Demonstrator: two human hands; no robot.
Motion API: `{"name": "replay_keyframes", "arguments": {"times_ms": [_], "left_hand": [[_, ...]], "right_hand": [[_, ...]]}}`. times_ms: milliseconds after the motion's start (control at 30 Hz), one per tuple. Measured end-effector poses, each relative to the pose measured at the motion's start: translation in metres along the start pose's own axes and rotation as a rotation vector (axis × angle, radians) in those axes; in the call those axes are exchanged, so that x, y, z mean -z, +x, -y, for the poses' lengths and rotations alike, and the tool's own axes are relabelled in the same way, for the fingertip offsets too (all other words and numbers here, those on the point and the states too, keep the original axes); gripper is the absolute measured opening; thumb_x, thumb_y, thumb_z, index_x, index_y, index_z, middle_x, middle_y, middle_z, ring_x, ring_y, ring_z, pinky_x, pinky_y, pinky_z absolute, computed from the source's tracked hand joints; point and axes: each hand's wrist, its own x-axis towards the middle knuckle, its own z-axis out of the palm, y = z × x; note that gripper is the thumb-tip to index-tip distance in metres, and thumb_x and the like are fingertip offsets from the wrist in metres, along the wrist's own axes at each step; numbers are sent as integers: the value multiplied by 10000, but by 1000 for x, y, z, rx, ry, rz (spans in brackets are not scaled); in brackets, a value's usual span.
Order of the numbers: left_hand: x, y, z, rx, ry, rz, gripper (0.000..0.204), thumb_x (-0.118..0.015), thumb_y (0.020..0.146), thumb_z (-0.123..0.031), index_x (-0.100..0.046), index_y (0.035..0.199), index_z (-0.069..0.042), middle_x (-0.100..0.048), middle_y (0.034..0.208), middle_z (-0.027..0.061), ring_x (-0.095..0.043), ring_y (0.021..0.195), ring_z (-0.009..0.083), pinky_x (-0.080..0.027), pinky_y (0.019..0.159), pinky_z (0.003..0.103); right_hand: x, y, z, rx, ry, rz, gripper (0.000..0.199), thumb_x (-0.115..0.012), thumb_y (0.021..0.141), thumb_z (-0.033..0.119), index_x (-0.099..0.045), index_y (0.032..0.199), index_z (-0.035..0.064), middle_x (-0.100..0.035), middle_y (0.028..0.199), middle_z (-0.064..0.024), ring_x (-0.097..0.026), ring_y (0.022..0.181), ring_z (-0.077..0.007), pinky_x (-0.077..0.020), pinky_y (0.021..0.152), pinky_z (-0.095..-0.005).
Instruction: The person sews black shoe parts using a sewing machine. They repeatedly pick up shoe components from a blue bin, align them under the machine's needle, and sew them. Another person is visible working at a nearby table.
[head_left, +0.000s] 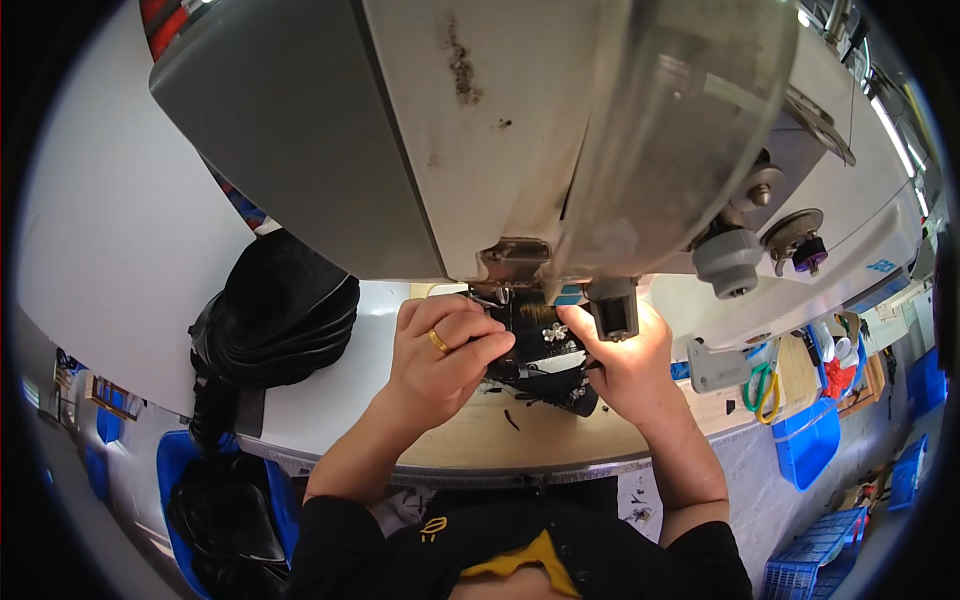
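Observation:
A big grey sewing machine head [420, 130] fills the upper half of the view and hides the needle area. Under it, my left hand [440, 355], with a gold ring, is curled onto a black workpiece [540, 365] that carries a small white flower ornament [555, 331]. My right hand [625, 365] grips the same black piece from the right, brightly lit by the machine lamp. Both hands rest on the pale wooden table edge [480, 435].
A stack of black pieces [280, 315] lies on the white table at the left. A blue bin [230, 510] with more black pieces stands below it. Green-handled scissors [762, 388] and a blue tray [808, 440] sit right. Blue crates [810, 570] are on the floor.

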Motion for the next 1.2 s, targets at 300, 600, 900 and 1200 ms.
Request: {"name": "replay_keyframes", "arguments": {"times_ms": [300, 600, 900, 1200], "left_hand": [[-2, -1, 0, -42, 143, -16, 238, -691, 670, -95, -704, 904, -138, -639, 917, -47, -583, 871, 167, -353, 757, 320], [-6, -8, 0, -63, 142, -78, 362, -746, 589, -48, -665, 925, -153, -614, 933, -52, -585, 859, 167, -326, 763, 337], [-13, -6, 6, -39, 157, -125, 322, -725, 551, -16, -684, 845, -141, -627, 934, -39, -587, 866, 188, -342, 774, 345], [-18, -7, 9, -22, 173, -153, 287, -745, 541, -67, -697, 817, -128, -643, 919, -30, -585, 873, 198, -359, 783, 343]], "right_hand": [[-3, 1, -3, 0, -45, -11, 641, -609, 477, -58, -677, 1090, 114, -658, 948, -96, -625, 810, -313, -499, 692, -394], [-14, -5, -10, -2, -41, -41, 618, -598, 476, -59, -679, 1070, 95, -662, 936, -94, -627, 802, -305, -494, 687, -402], [-17, -2, -15, 22, -62, -72, 564, -596, 468, -45, -692, 1010, 80, -647, 856, -85, -610, 755, -306, -482, 654, -399], [-25, -3, -23, 2, -29, -111, 430, -602, 466, -23, -706, 871, 75, -664, 845, -102, -610, 758, -318, -491, 668, -407]]}}
